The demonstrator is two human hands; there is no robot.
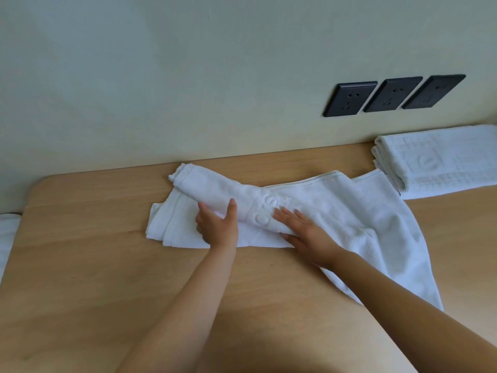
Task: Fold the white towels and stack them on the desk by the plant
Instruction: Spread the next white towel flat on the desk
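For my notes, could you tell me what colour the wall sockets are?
The sockets are black; head view.

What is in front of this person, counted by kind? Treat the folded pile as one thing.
Black rectangular wall sockets: 3
Left hand, right hand: 2
Loose white terry towel under the hands: 1
Pile of folded white towels: 1
White cloth cut off at left edge: 1
Light wooden desk: 1
Total: 9
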